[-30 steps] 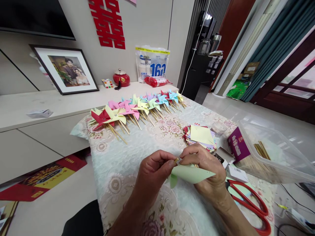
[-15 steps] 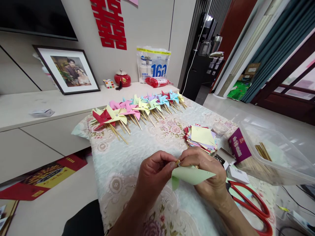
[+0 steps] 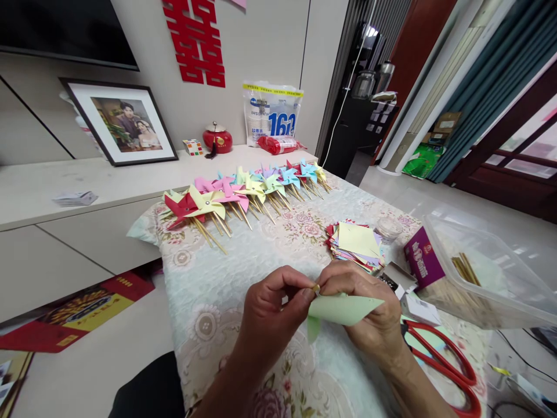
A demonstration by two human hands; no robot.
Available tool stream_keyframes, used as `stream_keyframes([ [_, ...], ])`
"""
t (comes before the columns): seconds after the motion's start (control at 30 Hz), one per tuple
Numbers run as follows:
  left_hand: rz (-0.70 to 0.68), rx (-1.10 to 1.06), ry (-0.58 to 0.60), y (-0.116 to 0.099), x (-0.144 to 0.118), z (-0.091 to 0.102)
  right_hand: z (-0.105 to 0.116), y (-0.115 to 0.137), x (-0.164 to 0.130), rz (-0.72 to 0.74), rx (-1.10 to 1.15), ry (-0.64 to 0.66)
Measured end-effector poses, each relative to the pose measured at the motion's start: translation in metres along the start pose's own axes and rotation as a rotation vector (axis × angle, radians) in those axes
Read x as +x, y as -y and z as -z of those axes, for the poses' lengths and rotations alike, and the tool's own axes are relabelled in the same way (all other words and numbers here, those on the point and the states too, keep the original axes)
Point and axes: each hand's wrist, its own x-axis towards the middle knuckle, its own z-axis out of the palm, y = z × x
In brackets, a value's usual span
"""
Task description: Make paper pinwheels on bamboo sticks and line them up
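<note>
Red-handled scissors [image 3: 468,377] lie at lower right as, at the frame's lower center, the left hand [image 3: 278,305] pinches a small yellowish piece [image 3: 316,288] and the right hand [image 3: 369,302] grips curled pale green paper [image 3: 342,310] just beside it. Beyond, paper squares [image 3: 359,239] sit stacked right of center; pinwheels [image 3: 250,188] lie in a row left of upper center.

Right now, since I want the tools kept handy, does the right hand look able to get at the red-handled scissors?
Probably yes, once free: the right hand is holding green paper, but the red-handled scissors lie close beside its wrist, and nothing visible covers their handles.
</note>
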Motion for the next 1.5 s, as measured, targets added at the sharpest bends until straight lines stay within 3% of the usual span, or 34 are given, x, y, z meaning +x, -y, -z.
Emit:
stream_keyframes([
  [0.33,-0.202,0.170,-0.001,0.000,-0.001,0.002,0.000,0.000,-0.001,-0.040,0.074,0.008],
  [0.63,-0.473,0.383,0.106,0.000,0.000,0.010,-0.001,0.000,-0.002,-0.032,0.060,-0.002],
  [1.1,-0.533,0.470,0.176,-0.007,0.000,0.013,0.000,-0.001,-0.003,-0.017,0.046,0.004],
  [1.5,-0.565,0.484,0.143,-0.006,-0.004,0.009,0.000,0.000,-0.005,-0.029,0.064,-0.013],
])
